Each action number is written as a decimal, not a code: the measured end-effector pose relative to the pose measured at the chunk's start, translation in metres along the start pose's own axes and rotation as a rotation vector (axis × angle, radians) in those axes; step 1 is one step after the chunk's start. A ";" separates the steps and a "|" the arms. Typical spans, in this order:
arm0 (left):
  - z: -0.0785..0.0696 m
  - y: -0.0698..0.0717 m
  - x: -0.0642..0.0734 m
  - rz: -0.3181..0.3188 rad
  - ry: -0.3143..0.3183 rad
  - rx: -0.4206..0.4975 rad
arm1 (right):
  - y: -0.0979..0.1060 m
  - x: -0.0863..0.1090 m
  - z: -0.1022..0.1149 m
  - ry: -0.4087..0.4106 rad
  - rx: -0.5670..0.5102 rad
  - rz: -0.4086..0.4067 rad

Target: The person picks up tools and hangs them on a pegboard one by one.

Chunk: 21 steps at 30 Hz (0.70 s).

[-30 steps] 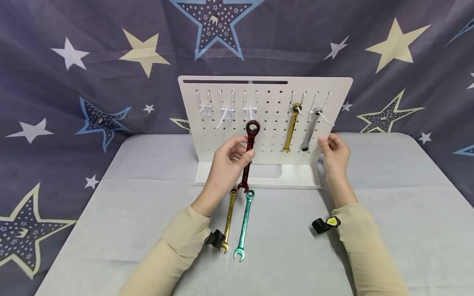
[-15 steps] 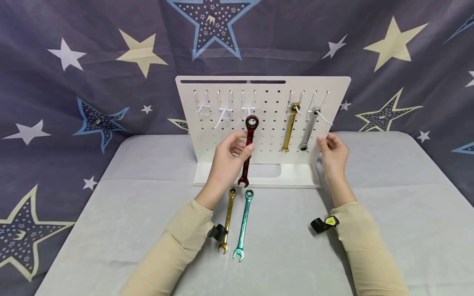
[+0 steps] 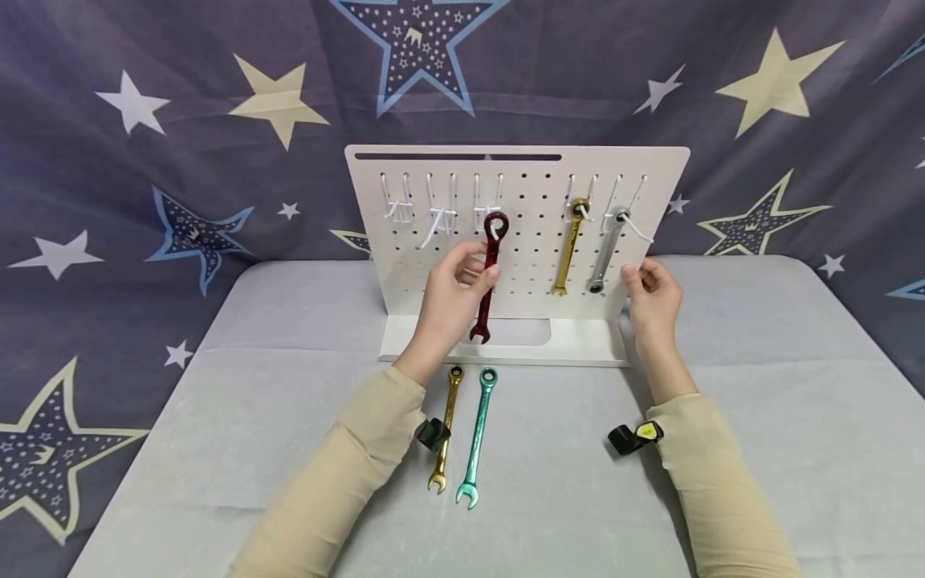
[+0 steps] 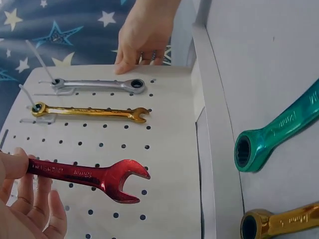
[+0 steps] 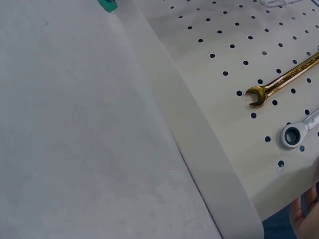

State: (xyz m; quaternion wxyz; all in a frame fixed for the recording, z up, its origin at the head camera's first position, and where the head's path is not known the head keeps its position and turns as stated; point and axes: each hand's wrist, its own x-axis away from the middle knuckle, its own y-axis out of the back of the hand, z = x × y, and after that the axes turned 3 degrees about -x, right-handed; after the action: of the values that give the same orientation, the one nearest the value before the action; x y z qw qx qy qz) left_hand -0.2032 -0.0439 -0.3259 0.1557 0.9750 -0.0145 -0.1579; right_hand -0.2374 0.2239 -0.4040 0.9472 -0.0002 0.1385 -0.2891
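My left hand [image 3: 454, 295] pinches a red combination wrench [image 3: 485, 309] by its shank between thumb and fingers. Its ring end is up, in front of the third hook from the left, and a white hook tip shows within the ring. The open end points down. My right hand [image 3: 656, 301] holds the right edge of a white pegboard [image 3: 535, 265], thumb at the front; its fingers are partly hidden behind the board. A gold wrench [image 4: 89, 111] and a silver wrench [image 4: 99, 84] hang from hooks on the board's right side.
On the grey tabletop [image 3: 564, 498] in front of the board lie another gold wrench [image 3: 446, 425] and a teal wrench [image 3: 477, 437]. Two white hooks [image 3: 398, 210] at the board's left carry nothing. A star-patterned cloth [image 3: 181, 48] hangs behind.
My left hand has raised the red wrench and brought it toward the board, so its ring now meets the third hook. The right hand has stayed at the board's edge.
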 end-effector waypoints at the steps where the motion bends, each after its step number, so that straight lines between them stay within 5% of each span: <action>1: 0.000 0.000 -0.001 -0.004 0.001 -0.002 | 0.000 0.000 0.000 0.001 -0.004 -0.004; 21: 0.016 -0.008 -0.018 -0.053 0.016 0.026 | -0.001 -0.001 -0.001 -0.014 -0.026 -0.018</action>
State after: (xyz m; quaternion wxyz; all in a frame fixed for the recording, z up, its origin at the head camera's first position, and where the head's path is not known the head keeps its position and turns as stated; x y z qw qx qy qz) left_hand -0.2259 -0.0398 -0.3368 0.1390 0.9782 0.0108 -0.1538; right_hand -0.2391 0.2237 -0.4041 0.9455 -0.0157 0.1355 -0.2957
